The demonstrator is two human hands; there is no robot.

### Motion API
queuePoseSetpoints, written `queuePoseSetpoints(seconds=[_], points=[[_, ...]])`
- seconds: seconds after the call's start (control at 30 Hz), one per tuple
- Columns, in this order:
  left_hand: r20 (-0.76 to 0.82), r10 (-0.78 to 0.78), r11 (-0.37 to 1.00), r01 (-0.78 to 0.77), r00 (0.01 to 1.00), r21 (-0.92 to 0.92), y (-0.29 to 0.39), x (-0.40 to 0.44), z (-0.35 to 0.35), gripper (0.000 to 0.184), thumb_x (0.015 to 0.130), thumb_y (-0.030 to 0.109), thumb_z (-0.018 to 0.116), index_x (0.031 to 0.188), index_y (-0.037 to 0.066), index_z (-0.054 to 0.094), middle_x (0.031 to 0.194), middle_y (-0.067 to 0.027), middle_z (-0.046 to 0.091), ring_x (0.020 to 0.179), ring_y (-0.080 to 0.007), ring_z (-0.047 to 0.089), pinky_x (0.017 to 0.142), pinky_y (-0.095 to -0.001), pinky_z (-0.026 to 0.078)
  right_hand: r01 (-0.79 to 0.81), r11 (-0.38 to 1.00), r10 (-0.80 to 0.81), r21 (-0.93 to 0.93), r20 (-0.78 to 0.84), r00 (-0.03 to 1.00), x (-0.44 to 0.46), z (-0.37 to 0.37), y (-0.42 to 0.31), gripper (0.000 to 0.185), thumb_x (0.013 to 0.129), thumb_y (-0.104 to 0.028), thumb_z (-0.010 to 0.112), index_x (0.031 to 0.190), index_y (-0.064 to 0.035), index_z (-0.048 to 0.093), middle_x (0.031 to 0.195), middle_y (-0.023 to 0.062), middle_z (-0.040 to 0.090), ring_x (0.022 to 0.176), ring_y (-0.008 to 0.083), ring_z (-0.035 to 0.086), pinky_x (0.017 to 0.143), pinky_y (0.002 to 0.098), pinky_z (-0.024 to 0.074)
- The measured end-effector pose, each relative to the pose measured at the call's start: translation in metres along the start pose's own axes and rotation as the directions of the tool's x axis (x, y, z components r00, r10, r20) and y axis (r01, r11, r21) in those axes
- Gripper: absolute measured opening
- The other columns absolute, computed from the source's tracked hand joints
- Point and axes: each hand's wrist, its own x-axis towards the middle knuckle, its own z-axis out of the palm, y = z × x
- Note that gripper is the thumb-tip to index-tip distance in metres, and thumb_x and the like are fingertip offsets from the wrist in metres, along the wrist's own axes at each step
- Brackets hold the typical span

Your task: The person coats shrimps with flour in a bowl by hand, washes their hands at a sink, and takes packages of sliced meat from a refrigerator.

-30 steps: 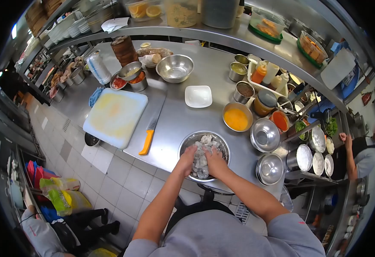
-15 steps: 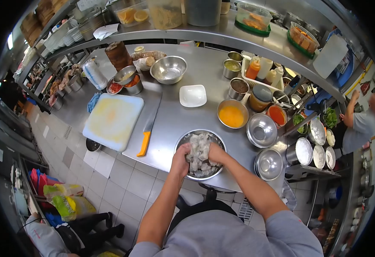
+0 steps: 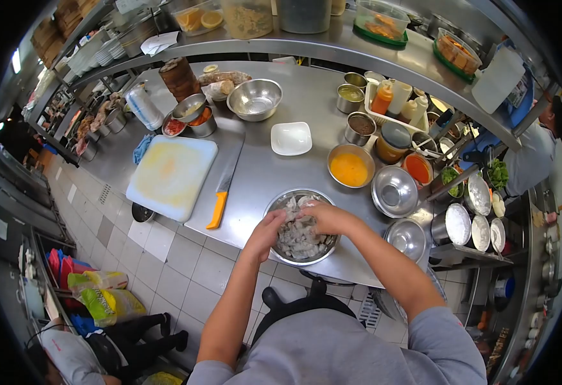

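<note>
A steel bowl near the front edge of the steel counter holds greyish, wet pieces of raw food that look like shrimp. My left hand is at the bowl's left side, its curled fingers against the pieces; whether they grip any is hidden. Over the upper right part of the bowl, my right hand points its bent fingers down at the pieces, with the fingertips partly hidden. Left of the bowl lies a knife with an orange handle, beside a white cutting board.
Behind the bowl are a white square dish and an empty steel bowl. To the right stand a bowl of yellow liquid, stacked steel bowls and sauce bottles. Other people are at the lower left and far right.
My right hand has risen from inside the bowl to over its upper part. The pieces lie lower and more spread out. The person at the right has moved back behind the shelf.
</note>
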Motion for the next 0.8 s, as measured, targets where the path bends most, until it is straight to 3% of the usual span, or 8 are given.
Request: queuePoseSetpoints(seconds=[0.07, 0.13, 0.23, 0.3, 0.37, 0.5, 0.57, 0.8], points=[[-0.034, -0.042, 0.999, 0.042, 0.999, -0.017, -0.006, 0.004, -0.002, 0.055, 0.095, 0.042, 0.054, 0.139, 0.011, 0.045, 0.145, -0.011, 0.043, 0.138, -0.0297, 0.032, 0.106, -0.0649, 0.024, -0.008, 0.999, 0.007, 0.046, 0.024, 1.0, -0.003, 0.016, 0.004, 0.069, 0.067, -0.017, 0.081, 0.13, -0.0037, 0.053, 0.138, 0.0215, 0.048, 0.127, 0.0375, 0.047, 0.106, 0.0397, 0.0421], [-0.017, -0.152, 0.983, 0.149, 0.988, -0.105, -0.017, 0.013, 0.001, 0.069, 0.095, 0.044, 0.055, 0.15, 0.012, 0.027, 0.154, -0.0124, 0.03, 0.142, -0.0336, 0.027, 0.106, -0.069, 0.02, -0.459, 0.889, 0.458, -0.002, 0.069, 0.887, -0.013, 0.041, -0.005, 0.091, 0.061, -0.02, 0.087, 0.138, -0.0034, 0.042, 0.135, 0.0268, 0.047, 0.127, 0.0381, 0.047, 0.104, 0.0406, 0.0435], [-0.041, -0.187, 0.977, 0.181, 0.981, -0.115, -0.033, 0.026, 0.014, 0.076, 0.095, 0.043, 0.054, 0.153, 0.012, 0.017, 0.156, -0.013, 0.024, 0.142, -0.0355, 0.026, 0.105, -0.0704, 0.02, -0.563, 0.82, 0.562, -0.104, -0.048, 0.826, -0.011, 0.071, -0.031, 0.101, 0.06, -0.022, 0.09, 0.142, -0.0045, 0.033, 0.129, 0.0296, 0.047, 0.117, 0.0414, 0.053, 0.099, 0.0416, 0.0477], [-0.104, -0.209, 0.976, 0.201, 0.972, -0.08, -0.036, 0.031, 0.016, 0.074, 0.095, 0.038, 0.055, 0.153, 0.013, 0.016, 0.155, -0.0112, 0.028, 0.139, -0.0356, 0.032, 0.104, -0.0714, 0.02, -0.545, 0.836, 0.536, -0.066, -0.119, 0.836, -0.003, 0.089, -0.017, 0.103, 0.057, -0.023, 0.091, 0.141, -0.0035, 0.034, 0.129, 0.029, 0.046, 0.114, 0.044, 0.055, 0.098, 0.0437, 0.0477], [-0.018, -0.188, 0.934, 0.173, 0.982, -0.313, -0.051, 0.04, 0.01, 0.074, 0.094, 0.036, 0.057, 0.154, 0.022, 0.016, 0.15, -0.0143, 0.035, 0.133, -0.0333, 0.041, 0.1, -0.0669, 0.03, -0.495, 0.849, 0.523, 0.182, -0.174, 0.834, 0.007, 0.101, 0.005, 0.099, 0.059, -0.014, 0.087, 0.141, -0.0026, 0.035, 0.131, 0.0289, 0.048, 0.121, 0.0404, 0.052, 0.102, 0.0403, 0.0448], [-0.022, -0.122, 0.914, 0.103, 0.992, -0.391, -0.062, 0.043, 0.009, 0.066, 0.094, 0.027, 0.056, 0.151, 0.021, 0.023, 0.142, -0.013, 0.045, 0.127, -0.0299, 0.048, 0.099, -0.0621, 0.037, -0.349, 0.787, 0.482, 0.51, -0.153, 0.863, 0.008, 0.091, 0.014, 0.094, 0.061, -0.009, 0.083, 0.142, -0.0039, 0.035, 0.134, 0.0252, 0.049, 0.124, 0.034, 0.052, 0.104, 0.0366, 0.0426], [0.06, -0.041, 0.865, 0.065, 0.997, -0.497, -0.064, 0.041, 0.003, 0.052, 0.095, 0.021, 0.053, 0.143, 0.015, 0.035, 0.131, -0.011, 0.054, 0.121, -0.0256, 0.054, 0.099, -0.0504, 0.043, -0.219, 0.667, 0.352, 0.712, -0.041, 0.935, 0.004, 0.081, 0.017, 0.093, 0.062, -0.006, 0.08, 0.143, -0.0026, 0.033, 0.135, 0.0212, 0.05, 0.126, 0.0277, 0.05, 0.106, 0.0336, 0.0391], [-0.035, 0.199, 0.883, -0.194, 0.979, -0.427, -0.026, 0.004, 0.014, 0.035, 0.099, 0.029, 0.05, 0.122, 0.003, 0.056, 0.121, -0.0087, 0.06, 0.113, -0.0211, 0.058, 0.098, -0.0364, 0.046, 0.01, 0.841, 0.069, 0.541, -0.126, 0.99, -0.009, 0.02, 0.008, 0.065, 0.07, -0.013, 0.075, 0.129, -0.0058, 0.049, 0.126, 0.0168, 0.056, 0.119, 0.0297, 0.053, 0.104, 0.0359, 0.0405]])
